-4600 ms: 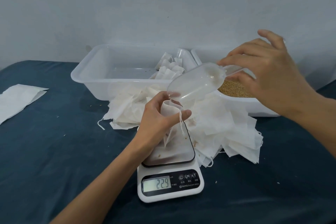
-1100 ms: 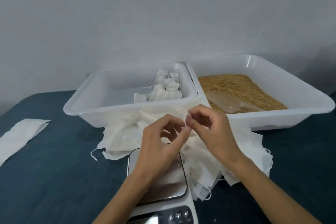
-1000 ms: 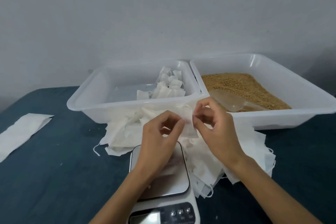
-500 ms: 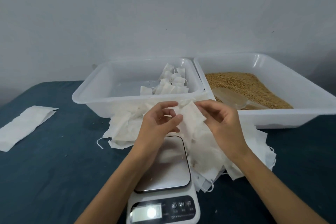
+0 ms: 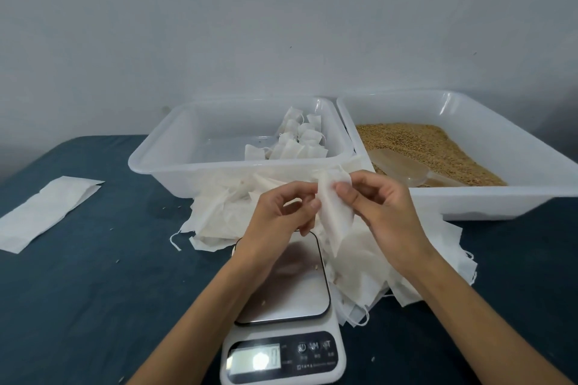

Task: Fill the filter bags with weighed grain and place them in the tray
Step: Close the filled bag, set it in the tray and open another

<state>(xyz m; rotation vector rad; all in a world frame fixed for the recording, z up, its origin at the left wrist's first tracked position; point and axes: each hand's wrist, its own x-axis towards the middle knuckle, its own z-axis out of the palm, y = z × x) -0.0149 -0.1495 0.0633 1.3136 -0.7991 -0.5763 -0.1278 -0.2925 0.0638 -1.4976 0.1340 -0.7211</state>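
Since the scooping a few seconds back, the scoop has gone to rest on the grain in the right-hand tub, and both hands have come together over the scale. Between them hangs one filter bag, thin, white and slightly crumpled, tilted with its open top uppermost, held just above the scale's platform and in front of the tray. Her right hand pinches the bag's upper edge between thumb and forefinger; the left hand has its fingers curled against the bag's other side, gripping it there. Behind lies a loose heap of empty bags, and several filled bags sit in the tray's far right corner. A flat white sheet lies on the dark cloth to the left.
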